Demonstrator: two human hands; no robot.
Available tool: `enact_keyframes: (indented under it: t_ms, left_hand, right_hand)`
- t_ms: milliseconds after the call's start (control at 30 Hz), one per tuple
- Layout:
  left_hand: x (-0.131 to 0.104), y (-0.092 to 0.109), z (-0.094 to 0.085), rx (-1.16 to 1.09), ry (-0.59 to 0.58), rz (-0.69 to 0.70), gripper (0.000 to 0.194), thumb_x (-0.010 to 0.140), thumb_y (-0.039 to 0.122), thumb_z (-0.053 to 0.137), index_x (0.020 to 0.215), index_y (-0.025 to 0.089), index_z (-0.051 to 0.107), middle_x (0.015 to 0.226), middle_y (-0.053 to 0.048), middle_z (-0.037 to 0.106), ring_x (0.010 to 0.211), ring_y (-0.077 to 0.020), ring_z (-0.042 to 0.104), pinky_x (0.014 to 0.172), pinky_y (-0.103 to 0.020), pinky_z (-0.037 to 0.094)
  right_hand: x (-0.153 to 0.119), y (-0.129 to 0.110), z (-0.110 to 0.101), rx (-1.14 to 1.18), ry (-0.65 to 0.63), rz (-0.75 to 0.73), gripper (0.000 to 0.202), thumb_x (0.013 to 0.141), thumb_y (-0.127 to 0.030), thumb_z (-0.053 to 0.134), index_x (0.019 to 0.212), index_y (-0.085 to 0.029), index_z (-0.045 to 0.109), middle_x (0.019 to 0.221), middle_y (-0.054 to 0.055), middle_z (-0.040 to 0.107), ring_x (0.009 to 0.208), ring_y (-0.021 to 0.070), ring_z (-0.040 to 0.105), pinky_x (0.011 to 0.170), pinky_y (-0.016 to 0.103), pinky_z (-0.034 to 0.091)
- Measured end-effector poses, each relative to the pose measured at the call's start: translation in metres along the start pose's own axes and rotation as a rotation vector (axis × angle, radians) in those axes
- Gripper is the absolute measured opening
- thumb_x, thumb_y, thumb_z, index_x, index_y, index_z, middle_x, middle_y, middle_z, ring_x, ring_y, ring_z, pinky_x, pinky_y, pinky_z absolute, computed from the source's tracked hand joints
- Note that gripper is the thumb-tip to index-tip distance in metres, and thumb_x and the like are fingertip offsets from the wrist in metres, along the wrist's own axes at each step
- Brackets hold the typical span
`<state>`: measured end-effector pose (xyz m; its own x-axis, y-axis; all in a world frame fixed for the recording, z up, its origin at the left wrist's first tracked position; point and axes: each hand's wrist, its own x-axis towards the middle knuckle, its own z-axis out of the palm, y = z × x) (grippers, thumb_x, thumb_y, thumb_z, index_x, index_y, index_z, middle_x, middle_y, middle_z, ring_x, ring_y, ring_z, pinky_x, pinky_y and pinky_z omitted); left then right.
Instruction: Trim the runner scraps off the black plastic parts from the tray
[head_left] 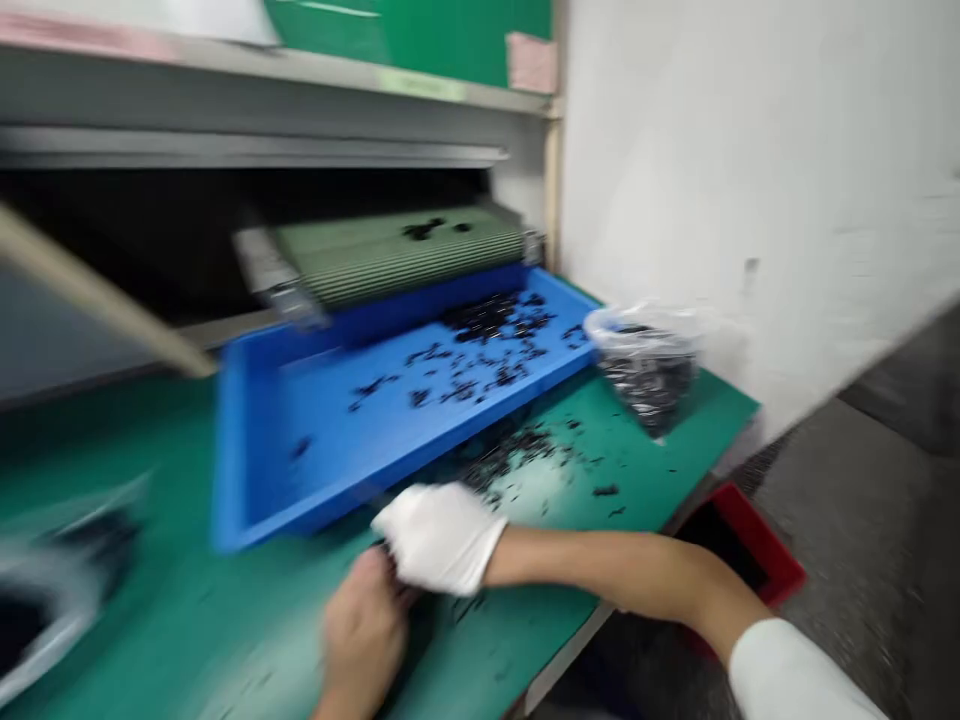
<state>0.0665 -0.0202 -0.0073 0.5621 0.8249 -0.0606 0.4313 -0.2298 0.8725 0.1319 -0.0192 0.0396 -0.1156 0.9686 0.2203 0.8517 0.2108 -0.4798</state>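
Note:
My bare left hand [365, 620] is closed in a fist just above the green tabletop [285, 620]. My right hand [442, 538], in a white glove, is curled against it from the right. A dark bit shows between the two hands, but blur and the fingers hide what it is. Beyond my right hand, small black parts [517, 450] lie scattered on the table along the front of a blue tray [330, 440]. More black parts [487, 318] are heaped and spread inside that tray, mostly at its right end.
A green ribbed conveyor belt [397, 255] ends over the tray, carrying a few black parts. A clear bag [649, 365] of black parts stands at the right corner, another bag [56, 590] at the left. A red bin [757, 545] sits below the table's right edge.

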Motion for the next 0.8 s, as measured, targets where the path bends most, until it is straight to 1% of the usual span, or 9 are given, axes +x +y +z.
enact_keyframes:
  t_ms: [67, 167, 233, 300, 367, 467, 567, 700, 800]
  left_hand:
    - [-0.027, -0.019, -0.034, -0.121, 0.157, -0.1, 0.044, 0.075, 0.06, 0.037, 0.049, 0.025, 0.045, 0.047, -0.001, 0.047, 0.043, -0.0188, 0.05, 0.041, -0.033, 0.042]
    - [-0.044, -0.021, -0.05, -0.486, 0.137, -0.112, 0.046, 0.079, 0.063, 0.043, 0.061, 0.022, 0.051, 0.051, 0.0, 0.048, 0.042, -0.0137, 0.047, 0.045, -0.031, 0.045]
    - [-0.037, -0.014, -0.06, -0.655, 0.173, -0.068, 0.04, 0.078, 0.058, 0.05, 0.076, 0.019, 0.057, 0.063, -0.002, 0.057, 0.047, -0.0136, 0.052, 0.05, -0.032, 0.049]
    - [-0.024, -0.002, -0.079, -0.718, 0.279, -0.042, 0.03, 0.077, 0.046, 0.055, 0.089, 0.018, 0.058, 0.073, -0.003, 0.061, 0.052, -0.0126, 0.054, 0.055, -0.032, 0.051]
    - [-0.006, 0.011, -0.103, -0.733, 0.37, -0.045, 0.02, 0.075, 0.03, 0.055, 0.091, 0.018, 0.057, 0.071, -0.001, 0.058, 0.051, -0.0097, 0.05, 0.053, -0.027, 0.048]
    - [0.037, 0.028, -0.134, -0.694, 0.39, -0.038, 0.007, 0.071, 0.018, 0.051, 0.077, 0.017, 0.055, 0.062, 0.001, 0.049, 0.046, -0.0065, 0.039, 0.045, -0.021, 0.037]
    - [0.105, 0.039, -0.141, -0.424, 0.28, -0.023, 0.004, 0.071, 0.019, 0.052, 0.068, 0.016, 0.054, 0.055, 0.001, 0.046, 0.043, -0.0072, 0.037, 0.044, -0.023, 0.033]
    - [0.207, 0.043, -0.113, 0.386, 0.074, 0.11, 0.018, 0.077, 0.026, 0.059, 0.086, 0.014, 0.068, 0.071, -0.008, 0.064, 0.068, -0.0195, 0.06, 0.068, -0.032, 0.047]
    - [0.268, 0.043, -0.082, 0.604, 0.004, 0.185, 0.028, 0.075, 0.026, 0.063, 0.1, 0.015, 0.07, 0.099, -0.012, 0.068, 0.103, -0.0289, 0.059, 0.092, -0.037, 0.043]
  right_hand:
    - [-0.006, 0.007, 0.005, 0.081, 0.067, 0.091, 0.009, 0.078, -0.014, 0.057, 0.072, -0.017, 0.063, 0.076, 0.005, 0.069, 0.068, 0.0178, 0.062, 0.059, 0.025, 0.045]
    - [-0.007, 0.024, 0.011, 0.21, 0.032, 0.074, 0.025, 0.09, -0.02, 0.043, 0.071, -0.018, 0.06, 0.066, 0.002, 0.062, 0.06, 0.0146, 0.056, 0.059, 0.025, 0.043]
    - [-0.009, 0.033, 0.009, 0.321, 0.012, 0.118, 0.024, 0.09, -0.027, 0.045, 0.073, -0.019, 0.06, 0.061, -0.001, 0.058, 0.055, 0.0129, 0.051, 0.056, 0.023, 0.04]
    - [-0.013, 0.039, 0.0, 0.333, -0.046, 0.103, 0.01, 0.08, -0.02, 0.055, 0.078, -0.019, 0.065, 0.072, 0.001, 0.062, 0.065, 0.0141, 0.054, 0.062, 0.025, 0.041]
    - [-0.017, 0.042, -0.012, 0.31, -0.082, 0.122, 0.012, 0.074, -0.015, 0.059, 0.08, -0.019, 0.069, 0.079, 0.004, 0.064, 0.07, 0.0156, 0.054, 0.066, 0.027, 0.04]
    - [-0.018, 0.04, -0.025, 0.352, -0.093, 0.128, 0.016, 0.08, -0.021, 0.054, 0.067, -0.019, 0.064, 0.064, 0.001, 0.058, 0.061, 0.0139, 0.048, 0.061, 0.026, 0.036]
    - [-0.015, 0.035, -0.026, 0.475, 0.107, 0.175, 0.035, 0.089, -0.036, 0.045, 0.059, -0.021, 0.05, 0.052, -0.004, 0.044, 0.052, 0.0118, 0.038, 0.055, 0.026, 0.031]
    - [-0.01, 0.035, -0.019, 0.486, 0.373, 0.217, 0.041, 0.09, -0.04, 0.044, 0.055, -0.023, 0.031, 0.048, -0.006, 0.033, 0.047, 0.0104, 0.029, 0.052, 0.027, 0.026]
    - [-0.008, 0.036, -0.015, 0.468, 0.456, 0.219, 0.041, 0.091, -0.037, 0.043, 0.056, -0.024, 0.028, 0.048, -0.006, 0.032, 0.046, 0.0105, 0.028, 0.052, 0.027, 0.026]
